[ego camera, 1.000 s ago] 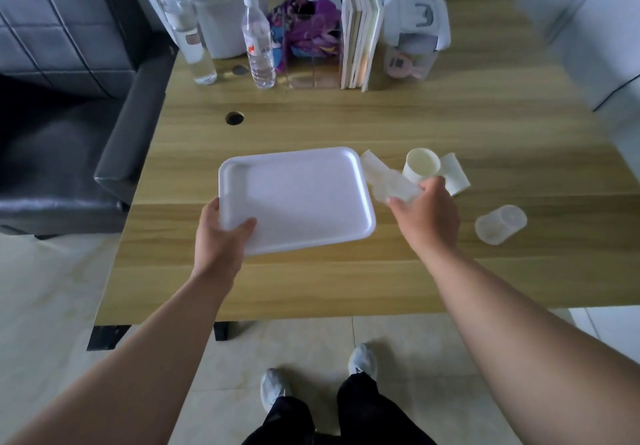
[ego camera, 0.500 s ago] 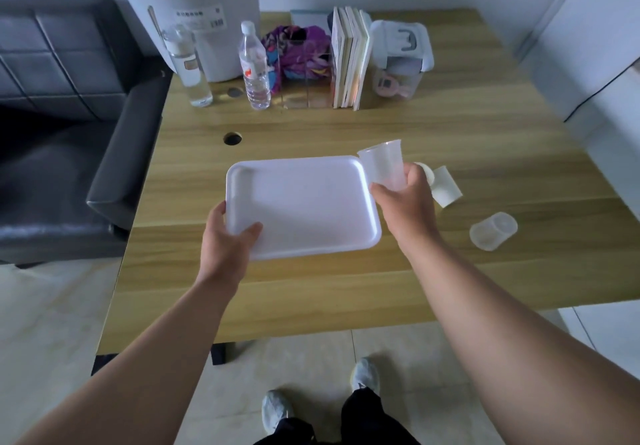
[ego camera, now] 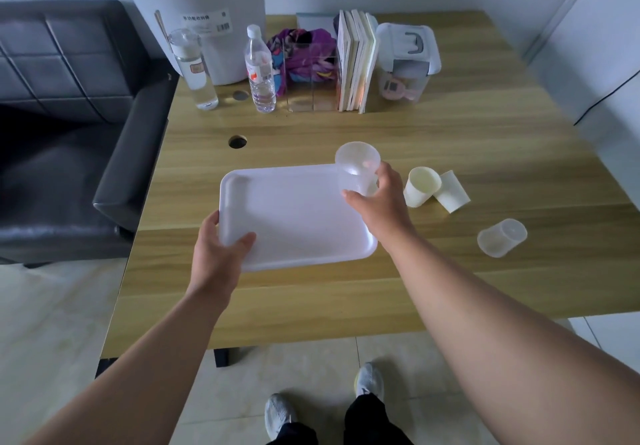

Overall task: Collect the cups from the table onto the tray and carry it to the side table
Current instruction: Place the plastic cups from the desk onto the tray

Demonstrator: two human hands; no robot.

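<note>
A white rectangular tray (ego camera: 294,216) lies on the wooden table (ego camera: 450,139). My left hand (ego camera: 218,247) grips its near left corner, thumb on top. My right hand (ego camera: 377,198) holds a clear plastic cup (ego camera: 356,170) upright over the tray's far right corner. Right of the tray, two cream cups (ego camera: 420,186) (ego camera: 450,191) lie tipped over and touching. Another clear cup (ego camera: 502,236) lies on its side further right, nearer the table's front edge.
Along the table's back stand two clear bottles (ego camera: 259,70), an acrylic organiser with purple cloth (ego camera: 308,63), upright books (ego camera: 356,60), a lidded box (ego camera: 405,60) and a large white bin (ego camera: 201,11). A black sofa (ego camera: 69,132) flanks the left edge. A cable hole (ego camera: 237,141) is behind the tray.
My right hand has lifted the clear cup off the table, turned it upright and brought it left over the tray's far right corner. My left hand has kept its hold on the tray.
</note>
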